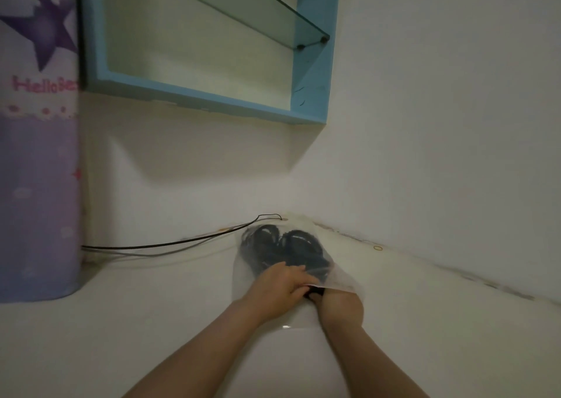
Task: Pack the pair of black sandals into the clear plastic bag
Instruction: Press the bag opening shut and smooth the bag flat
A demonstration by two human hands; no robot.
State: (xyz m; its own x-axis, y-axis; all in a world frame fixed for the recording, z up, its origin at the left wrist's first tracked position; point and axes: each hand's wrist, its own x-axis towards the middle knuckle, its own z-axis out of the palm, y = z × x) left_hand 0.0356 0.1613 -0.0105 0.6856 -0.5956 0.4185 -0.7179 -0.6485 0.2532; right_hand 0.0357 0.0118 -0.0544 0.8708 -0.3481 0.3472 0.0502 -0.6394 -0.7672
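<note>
The clear plastic bag (340,279) lies on the pale floor near the corner of the room. Both black sandals (285,249) show through it, side by side, toes toward the wall. My left hand (279,291) rests on top of the bag at its near end, fingers pressing the plastic over the sandals. My right hand (340,306) is at the bag's mouth, fingers curled around the plastic edge and a dark sandal part. The fingertips of both hands are partly hidden by the plastic.
A black cable (170,245) runs along the floor to the bag's far end. A purple patterned fabric wardrobe (36,154) stands at the left. A blue wall shelf (212,48) with a glass pane hangs above. White walls meet in the corner.
</note>
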